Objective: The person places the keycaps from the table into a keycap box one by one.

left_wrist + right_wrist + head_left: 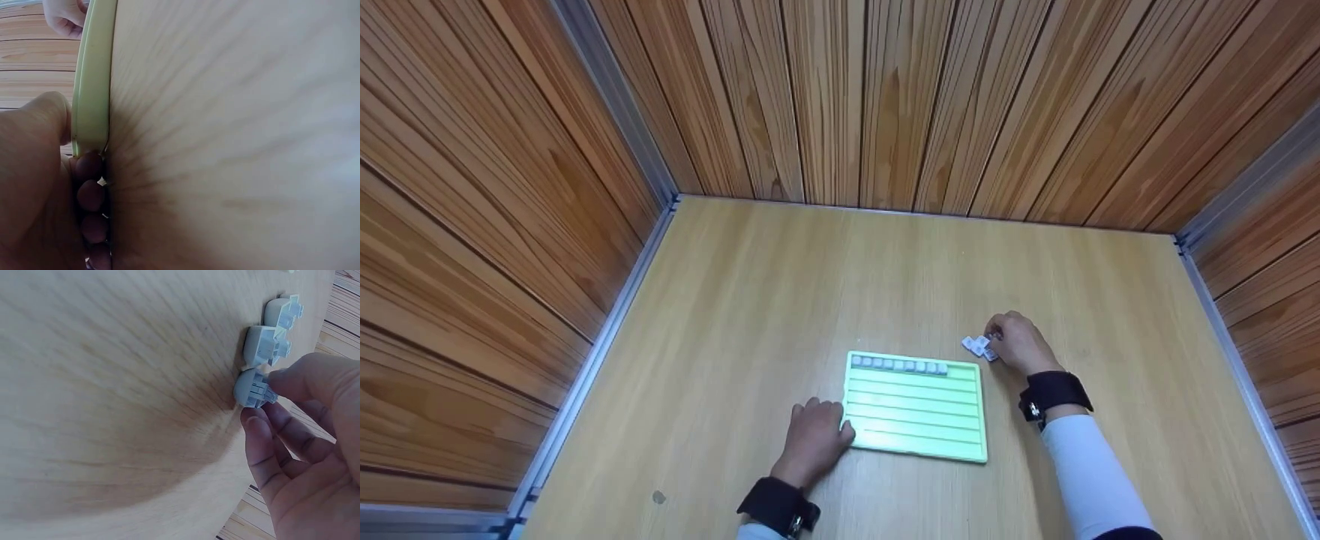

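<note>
A light green ridged tray (915, 416) lies on the table, a row of several pale keycaps (900, 365) along its far groove. My left hand (816, 435) holds the tray's left edge, thumb over the rim; in the left wrist view its curled fingertips (91, 195) line up at the tray's end (93, 84). Right of the tray, my right hand (1020, 345) pinches a keycap (251, 389) between thumb and fingers, close over the table, its hollow stem side showing. Loose keycaps (976, 345) lie beside it, two of them (260, 346) on their sides in the right wrist view.
The wooden table (780, 285) is bounded by plank walls (885, 105) at the back and both sides, with metal strips (607, 341) along the edges. A small dark round spot (659, 497) marks the table at the near left.
</note>
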{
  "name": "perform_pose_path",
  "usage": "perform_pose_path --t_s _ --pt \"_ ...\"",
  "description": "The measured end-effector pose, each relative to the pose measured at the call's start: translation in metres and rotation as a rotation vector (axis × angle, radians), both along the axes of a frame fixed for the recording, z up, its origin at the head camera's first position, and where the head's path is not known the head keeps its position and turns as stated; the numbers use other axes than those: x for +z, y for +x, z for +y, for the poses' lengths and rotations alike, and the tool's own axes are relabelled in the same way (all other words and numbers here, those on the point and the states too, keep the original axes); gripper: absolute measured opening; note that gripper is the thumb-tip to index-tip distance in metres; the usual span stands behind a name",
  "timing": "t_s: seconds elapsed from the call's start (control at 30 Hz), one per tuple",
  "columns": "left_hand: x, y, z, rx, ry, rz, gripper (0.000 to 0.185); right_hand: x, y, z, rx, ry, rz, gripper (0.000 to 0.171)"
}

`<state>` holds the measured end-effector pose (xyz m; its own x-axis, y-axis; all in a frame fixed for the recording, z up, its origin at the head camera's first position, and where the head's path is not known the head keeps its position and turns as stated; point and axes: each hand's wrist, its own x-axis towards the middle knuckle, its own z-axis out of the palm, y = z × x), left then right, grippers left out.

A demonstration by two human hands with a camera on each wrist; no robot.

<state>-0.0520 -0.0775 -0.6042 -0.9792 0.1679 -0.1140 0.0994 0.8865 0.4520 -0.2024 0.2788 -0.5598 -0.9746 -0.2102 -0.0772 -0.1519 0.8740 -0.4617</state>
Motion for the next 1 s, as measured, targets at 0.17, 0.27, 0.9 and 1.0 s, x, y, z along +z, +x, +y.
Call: perform_pose_path --t_s 0.17,0.27,0.9,1.0 --pt "0.001 0.001 -0.001 -0.015 -0.009 0.048 0.023 0.003 0.000 -0.001 -0.033 -0.011 -0.034 0.018" --pt "0.001 0.001 -0.001 -0.019 -0.015 0.044 0.022 0.004 0.001 -0.001 -0.047 -0.032 -0.052 0.026" --pt "0.001 0.002 -0.002 -0.026 -0.011 0.025 0.022 0.007 0.012 0.003 -0.077 -0.223 -0.031 0.019" --pt "0.000 0.002 -0.001 -0.023 -0.014 0.016 0.021 0.007 0.016 0.002 -0.063 -0.261 -0.020 0.031"
